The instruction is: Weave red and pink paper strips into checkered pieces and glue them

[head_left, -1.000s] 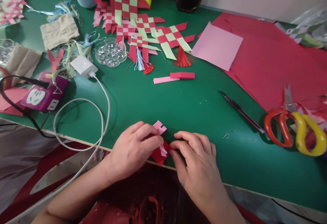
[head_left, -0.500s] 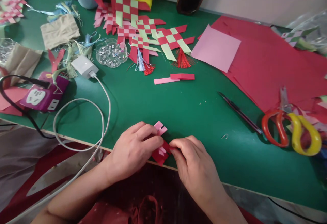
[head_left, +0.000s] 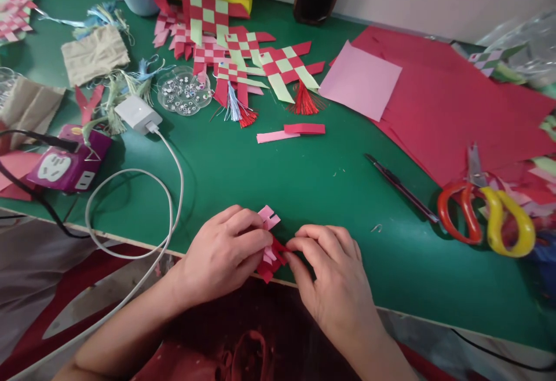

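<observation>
At the table's front edge, my left hand (head_left: 232,248) grips a small piece of woven pink and red paper strips (head_left: 269,256), covering much of it. Pink strip ends stick out above the fingers, and red ones hang below them. From the other side, my right hand (head_left: 332,265) pinches a red strip end of the same piece between thumb and forefinger. Two loose paper strips, one pink (head_left: 275,136) and one red (head_left: 305,129), lie overlapping farther up the table. Behind them are several finished woven paper fish (head_left: 289,68), some with tassels.
Scissors (head_left: 486,207) with red and yellow handles and a dark pen-shaped cutter (head_left: 402,187) lie at right, near red paper sheets (head_left: 434,97) and a pink square (head_left: 360,80). A charger (head_left: 138,113) with a looped white cable, a purple power socket (head_left: 69,158) and a bead-eye tray (head_left: 185,91) are left.
The view has shifted slightly, so the table things sit a little farther left. My right fingers have moved slightly at the red strip end; both hands keep hold of the woven piece.
</observation>
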The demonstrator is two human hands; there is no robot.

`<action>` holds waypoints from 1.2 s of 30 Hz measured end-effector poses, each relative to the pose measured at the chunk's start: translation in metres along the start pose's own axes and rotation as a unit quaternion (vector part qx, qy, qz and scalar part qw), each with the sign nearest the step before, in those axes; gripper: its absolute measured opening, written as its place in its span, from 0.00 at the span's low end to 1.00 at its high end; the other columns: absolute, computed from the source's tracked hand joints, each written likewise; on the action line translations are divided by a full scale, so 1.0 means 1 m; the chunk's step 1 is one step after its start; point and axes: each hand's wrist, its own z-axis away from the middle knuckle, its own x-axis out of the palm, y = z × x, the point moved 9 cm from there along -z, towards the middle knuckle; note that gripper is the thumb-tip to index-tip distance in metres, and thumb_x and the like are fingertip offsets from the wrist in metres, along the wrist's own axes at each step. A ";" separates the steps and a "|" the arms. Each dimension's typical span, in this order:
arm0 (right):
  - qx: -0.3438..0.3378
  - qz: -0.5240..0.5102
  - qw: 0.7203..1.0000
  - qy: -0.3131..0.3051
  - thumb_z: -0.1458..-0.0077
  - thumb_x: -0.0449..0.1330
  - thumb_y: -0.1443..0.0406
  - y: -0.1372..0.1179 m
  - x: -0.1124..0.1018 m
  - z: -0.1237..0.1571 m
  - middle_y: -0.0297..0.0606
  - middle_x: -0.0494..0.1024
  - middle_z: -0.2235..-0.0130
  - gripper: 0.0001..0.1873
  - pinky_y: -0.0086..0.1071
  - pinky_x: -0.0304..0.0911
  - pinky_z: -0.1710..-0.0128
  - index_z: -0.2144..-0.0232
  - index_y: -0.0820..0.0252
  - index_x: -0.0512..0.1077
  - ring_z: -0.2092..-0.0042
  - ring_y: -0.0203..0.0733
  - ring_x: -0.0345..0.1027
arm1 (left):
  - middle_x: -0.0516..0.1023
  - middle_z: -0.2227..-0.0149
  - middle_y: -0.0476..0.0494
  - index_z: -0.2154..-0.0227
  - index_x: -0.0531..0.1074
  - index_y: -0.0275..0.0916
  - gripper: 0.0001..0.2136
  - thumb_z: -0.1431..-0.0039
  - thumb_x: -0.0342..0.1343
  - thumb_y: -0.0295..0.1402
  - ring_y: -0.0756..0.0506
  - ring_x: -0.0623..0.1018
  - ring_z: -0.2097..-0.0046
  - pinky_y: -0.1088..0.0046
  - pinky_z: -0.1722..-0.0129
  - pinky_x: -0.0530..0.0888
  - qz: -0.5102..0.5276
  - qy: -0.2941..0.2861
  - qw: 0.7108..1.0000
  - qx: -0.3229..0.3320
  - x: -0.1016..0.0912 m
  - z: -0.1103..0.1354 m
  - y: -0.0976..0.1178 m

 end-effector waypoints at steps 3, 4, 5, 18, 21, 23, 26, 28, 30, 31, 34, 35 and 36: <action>-0.011 -0.012 1.000 0.002 0.38 0.57 0.67 -0.001 -0.001 -0.004 0.39 0.77 0.61 0.06 0.41 0.61 0.58 0.68 0.57 0.72 0.59 0.45 0.66 | 0.74 0.60 0.44 0.65 0.73 0.39 0.07 0.35 0.50 0.24 0.47 0.71 0.61 0.69 0.59 0.70 0.007 -0.001 1.000 0.003 0.000 0.000 0.000; -0.017 -0.027 0.999 0.004 0.38 0.56 0.67 -0.001 -0.002 -0.005 0.39 0.77 0.62 0.06 0.40 0.62 0.59 0.67 0.57 0.72 0.60 0.44 0.67 | 0.74 0.60 0.44 0.64 0.73 0.39 0.07 0.36 0.50 0.24 0.47 0.71 0.61 0.69 0.59 0.70 0.007 0.000 1.000 0.005 0.000 0.000 0.000; -0.019 -0.046 0.999 0.003 0.38 0.56 0.68 -0.001 -0.003 -0.007 0.38 0.78 0.63 0.05 0.38 0.63 0.59 0.66 0.57 0.71 0.61 0.42 0.68 | 0.74 0.59 0.44 0.64 0.73 0.39 0.07 0.36 0.51 0.24 0.47 0.71 0.61 0.69 0.59 0.70 0.008 0.002 1.000 0.007 -0.001 0.000 0.001; 0.006 -0.160 0.987 -0.027 0.38 0.58 0.58 -0.003 -0.007 -0.017 0.37 0.80 0.60 0.11 0.34 0.71 0.62 0.55 0.55 0.71 0.61 0.40 0.74 | 0.75 0.55 0.43 0.58 0.76 0.40 0.12 0.39 0.53 0.21 0.46 0.72 0.59 0.68 0.59 0.72 0.016 0.019 1.000 0.004 0.001 0.004 -0.003; -0.033 -0.151 0.988 -0.021 0.42 0.62 0.53 -0.010 -0.010 -0.016 0.40 0.80 0.58 0.20 0.39 0.73 0.59 0.52 0.56 0.69 0.58 0.44 0.74 | 0.75 0.55 0.43 0.57 0.75 0.42 0.13 0.39 0.52 0.20 0.46 0.72 0.60 0.68 0.59 0.72 0.019 0.021 1.000 0.001 0.001 0.004 -0.003; -0.051 -0.136 0.989 -0.008 0.43 0.63 0.56 -0.014 -0.010 -0.015 0.41 0.80 0.57 0.21 0.40 0.73 0.58 0.50 0.57 0.68 0.57 0.45 0.74 | 0.75 0.55 0.44 0.57 0.75 0.43 0.13 0.39 0.53 0.20 0.47 0.73 0.60 0.68 0.59 0.72 0.019 0.022 1.000 0.001 0.001 0.004 -0.003; -0.056 -0.122 0.991 0.013 0.40 0.59 0.66 -0.015 -0.007 -0.013 0.40 0.80 0.56 0.18 0.40 0.73 0.56 0.47 0.56 0.67 0.57 0.43 0.74 | 0.76 0.56 0.44 0.58 0.73 0.39 0.10 0.39 0.53 0.21 0.46 0.73 0.59 0.68 0.58 0.73 0.020 0.022 1.000 0.002 0.000 0.003 -0.002; -0.052 -0.119 0.991 0.026 0.39 0.56 0.70 -0.013 -0.005 -0.012 0.40 0.80 0.56 0.19 0.39 0.73 0.56 0.46 0.55 0.66 0.57 0.42 0.75 | 0.77 0.59 0.43 0.57 0.71 0.36 0.08 0.38 0.53 0.22 0.46 0.73 0.60 0.68 0.58 0.72 0.020 0.022 1.000 -0.007 0.000 0.002 -0.004; -0.049 -0.115 0.992 0.034 0.39 0.56 0.70 -0.012 -0.004 -0.011 0.40 0.80 0.56 0.19 0.39 0.73 0.56 0.46 0.55 0.66 0.57 0.42 0.75 | 0.77 0.60 0.43 0.53 0.69 0.35 0.11 0.37 0.52 0.23 0.46 0.72 0.61 0.68 0.58 0.72 0.012 0.023 1.000 -0.014 -0.001 0.001 -0.005; -0.047 -0.113 0.992 0.036 0.39 0.56 0.69 -0.011 -0.004 -0.010 0.40 0.80 0.56 0.19 0.39 0.73 0.55 0.45 0.56 0.66 0.56 0.42 0.75 | 0.77 0.59 0.42 0.49 0.68 0.34 0.13 0.37 0.51 0.23 0.46 0.72 0.61 0.68 0.58 0.72 0.004 0.024 1.000 -0.011 -0.001 0.001 -0.005; -0.035 -0.111 0.992 0.040 0.38 0.56 0.69 -0.009 -0.005 -0.010 0.40 0.80 0.55 0.21 0.37 0.73 0.55 0.43 0.57 0.63 0.56 0.41 0.75 | 0.76 0.56 0.41 0.43 0.65 0.35 0.19 0.36 0.50 0.23 0.45 0.71 0.61 0.67 0.58 0.72 -0.018 0.017 1.000 0.010 0.001 0.002 -0.001; -0.032 -0.113 0.992 0.042 0.38 0.56 0.69 -0.009 -0.005 -0.010 0.40 0.80 0.55 0.23 0.37 0.73 0.54 0.42 0.57 0.62 0.56 0.41 0.76 | 0.76 0.56 0.41 0.43 0.65 0.35 0.19 0.37 0.50 0.23 0.45 0.71 0.60 0.66 0.58 0.72 -0.021 0.012 1.000 0.013 0.001 0.002 0.000; -0.029 -0.115 0.992 0.042 0.38 0.56 0.69 -0.008 -0.005 -0.010 0.40 0.80 0.55 0.24 0.37 0.73 0.54 0.41 0.57 0.61 0.56 0.41 0.76 | 0.76 0.55 0.41 0.44 0.65 0.36 0.19 0.37 0.50 0.22 0.45 0.71 0.60 0.66 0.58 0.72 -0.021 0.006 1.000 0.012 0.002 0.001 0.000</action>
